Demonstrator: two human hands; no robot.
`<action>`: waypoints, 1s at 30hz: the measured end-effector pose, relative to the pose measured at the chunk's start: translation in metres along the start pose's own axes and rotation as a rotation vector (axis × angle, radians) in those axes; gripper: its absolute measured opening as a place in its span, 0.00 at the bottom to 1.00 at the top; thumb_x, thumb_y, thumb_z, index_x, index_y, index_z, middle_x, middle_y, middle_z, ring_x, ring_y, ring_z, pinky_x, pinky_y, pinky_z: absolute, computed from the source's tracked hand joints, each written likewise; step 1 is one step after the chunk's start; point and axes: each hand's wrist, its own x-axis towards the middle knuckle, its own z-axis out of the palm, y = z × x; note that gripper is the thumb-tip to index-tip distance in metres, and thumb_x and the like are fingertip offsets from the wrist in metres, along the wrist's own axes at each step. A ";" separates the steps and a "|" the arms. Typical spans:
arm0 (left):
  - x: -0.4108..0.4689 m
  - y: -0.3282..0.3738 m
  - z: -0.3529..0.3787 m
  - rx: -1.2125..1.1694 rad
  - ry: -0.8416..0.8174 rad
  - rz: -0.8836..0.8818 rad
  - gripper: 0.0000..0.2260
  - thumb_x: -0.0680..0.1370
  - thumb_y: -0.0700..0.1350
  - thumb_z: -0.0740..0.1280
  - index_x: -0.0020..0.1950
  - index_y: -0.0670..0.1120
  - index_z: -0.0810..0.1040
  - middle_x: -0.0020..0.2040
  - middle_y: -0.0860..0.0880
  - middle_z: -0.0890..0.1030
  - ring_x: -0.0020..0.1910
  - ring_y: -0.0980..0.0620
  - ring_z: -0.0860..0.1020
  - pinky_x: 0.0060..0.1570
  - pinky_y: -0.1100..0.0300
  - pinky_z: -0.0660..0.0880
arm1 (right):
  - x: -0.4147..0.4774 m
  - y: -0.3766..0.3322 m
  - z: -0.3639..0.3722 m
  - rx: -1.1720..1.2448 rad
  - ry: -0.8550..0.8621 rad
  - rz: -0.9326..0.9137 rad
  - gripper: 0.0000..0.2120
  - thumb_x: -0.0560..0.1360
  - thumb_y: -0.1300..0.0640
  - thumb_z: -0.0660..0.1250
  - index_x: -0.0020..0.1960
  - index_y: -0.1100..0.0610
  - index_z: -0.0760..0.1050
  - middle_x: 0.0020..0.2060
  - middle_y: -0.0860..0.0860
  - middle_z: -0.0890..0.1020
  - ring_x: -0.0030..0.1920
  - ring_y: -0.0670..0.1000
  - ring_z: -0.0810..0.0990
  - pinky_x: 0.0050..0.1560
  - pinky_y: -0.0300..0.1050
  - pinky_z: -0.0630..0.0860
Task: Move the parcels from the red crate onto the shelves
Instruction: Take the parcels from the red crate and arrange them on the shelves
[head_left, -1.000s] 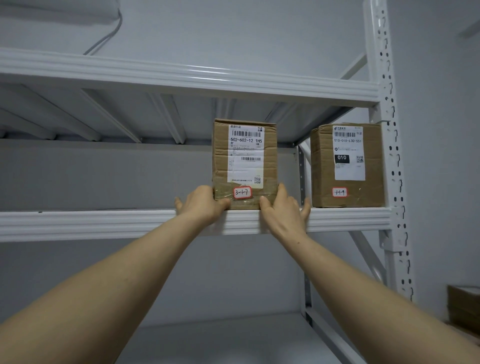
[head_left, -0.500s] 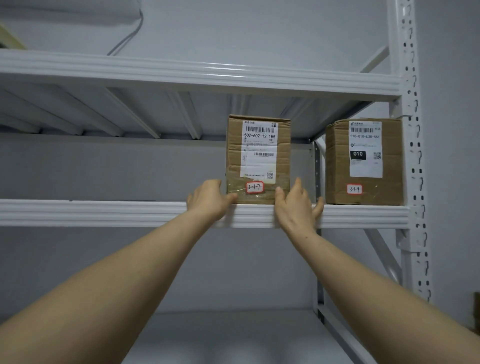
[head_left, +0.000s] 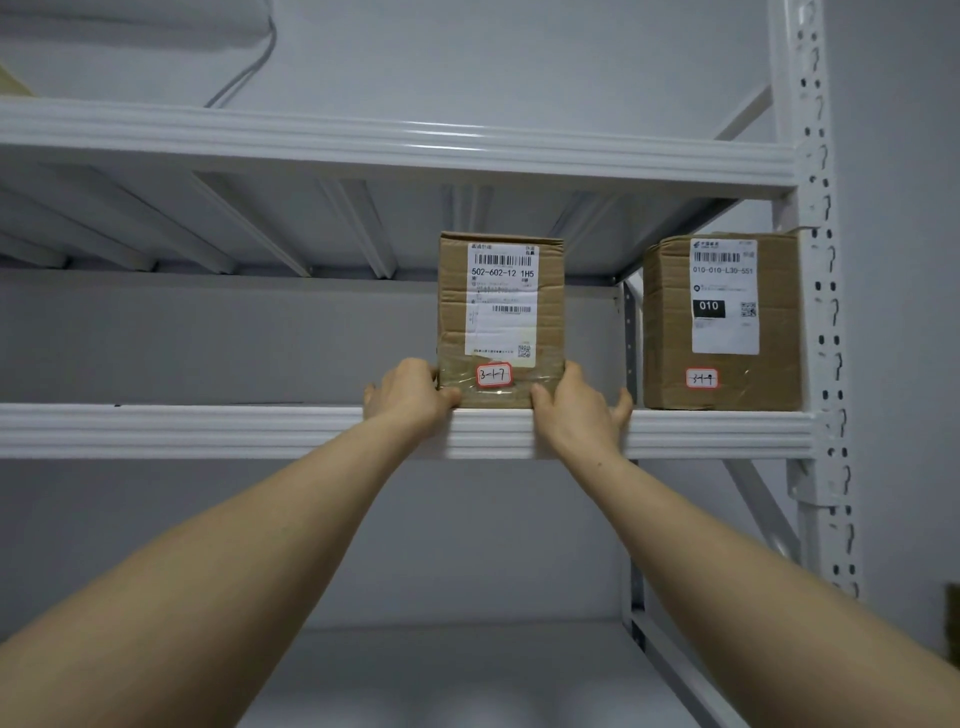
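Item: tall brown cardboard parcel with white shipping label (head_left: 501, 317), upright at the front edge of the white metal middle shelf (head_left: 208, 431). Left hand (head_left: 410, 397) and right hand (head_left: 576, 410) clasp its lower corners. Step: placement. Next, likely: release, fetch another parcel.

Brown parcel (head_left: 501, 312) upright on shelf (head_left: 208, 431), second parcel (head_left: 722, 322) nearby
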 end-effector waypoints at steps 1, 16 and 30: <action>-0.001 0.000 0.001 -0.006 -0.002 -0.002 0.08 0.76 0.50 0.66 0.50 0.49 0.81 0.50 0.45 0.82 0.53 0.41 0.77 0.64 0.45 0.68 | -0.003 0.000 0.000 0.007 0.005 0.005 0.22 0.81 0.49 0.55 0.71 0.58 0.61 0.59 0.56 0.79 0.65 0.57 0.73 0.73 0.57 0.43; -0.087 -0.110 -0.068 0.048 0.310 0.012 0.23 0.75 0.41 0.63 0.71 0.46 0.69 0.69 0.47 0.72 0.67 0.48 0.70 0.68 0.51 0.65 | -0.131 -0.116 0.077 0.461 0.090 -0.759 0.27 0.68 0.61 0.53 0.65 0.64 0.73 0.63 0.60 0.76 0.63 0.60 0.75 0.63 0.52 0.69; -0.331 -0.407 -0.299 0.436 0.155 -0.586 0.28 0.72 0.48 0.66 0.73 0.53 0.66 0.70 0.48 0.70 0.68 0.44 0.69 0.64 0.42 0.67 | -0.434 -0.369 0.182 0.512 -0.870 -0.835 0.34 0.75 0.51 0.68 0.75 0.57 0.57 0.73 0.55 0.62 0.71 0.55 0.62 0.66 0.51 0.65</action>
